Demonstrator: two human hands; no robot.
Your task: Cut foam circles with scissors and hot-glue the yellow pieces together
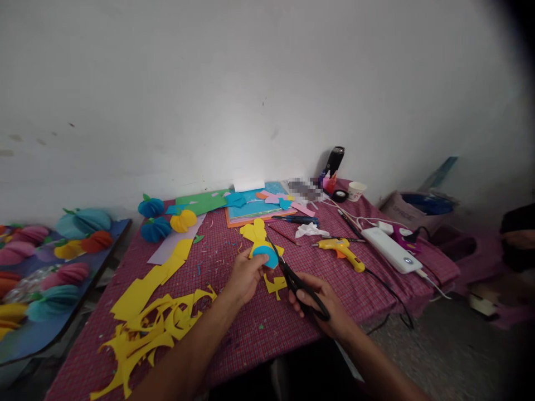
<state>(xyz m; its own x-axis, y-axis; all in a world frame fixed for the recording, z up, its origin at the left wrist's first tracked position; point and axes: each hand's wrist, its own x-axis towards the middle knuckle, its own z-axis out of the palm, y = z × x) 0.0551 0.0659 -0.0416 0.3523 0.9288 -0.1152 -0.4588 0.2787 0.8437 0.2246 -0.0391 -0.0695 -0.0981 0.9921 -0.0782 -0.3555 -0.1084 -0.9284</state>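
My left hand pinches a round blue paper disc together with yellow paper behind it, thumb on top. In my right hand is a pair of black scissors, the fingers through the handles. The blades point up and left, right at the edge of the held paper. Beyond them lie yellow paper circles on the checked cloth. A small yellow offcut rests under the scissors, between both hands.
Yellow scraps heap at the left, near yellow strips. Paper pumpkins stand at the back left; more fill a blue board. At the right lie a yellow glue gun, a white power bank and cables. A paper cup stands behind.
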